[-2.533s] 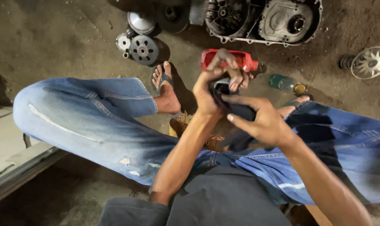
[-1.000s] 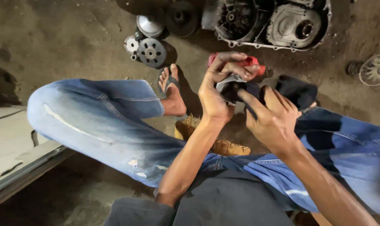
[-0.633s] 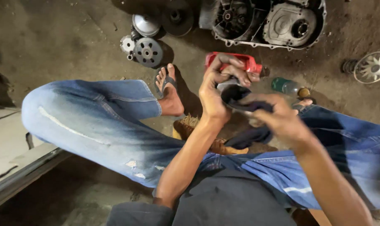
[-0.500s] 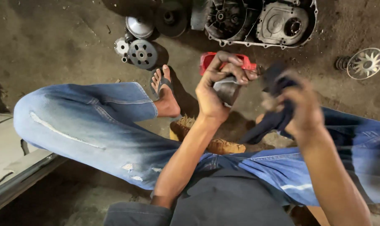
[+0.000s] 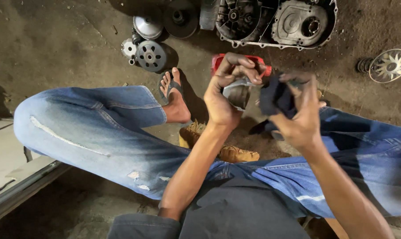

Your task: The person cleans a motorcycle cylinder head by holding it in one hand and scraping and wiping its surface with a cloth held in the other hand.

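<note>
Pulled back off the part (image 5: 238,93) since a moment ago, right hand (image 5: 297,119) now bunched tight round a dark rag (image 5: 275,96) just beside it. Left hand (image 5: 225,95) clamped on the grey part, fingers curled over its top. Beyond the grip, a red can (image 5: 218,62) on the ground.

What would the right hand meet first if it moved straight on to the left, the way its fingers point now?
Probably the metal part held in the left hand. The right hand, gripping a dark cloth, points toward it, though depth is unclear.

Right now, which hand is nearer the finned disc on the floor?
Right. The right hand, gripping a dark rag, is closer to the finned disc; the left hand is farther away.
</note>
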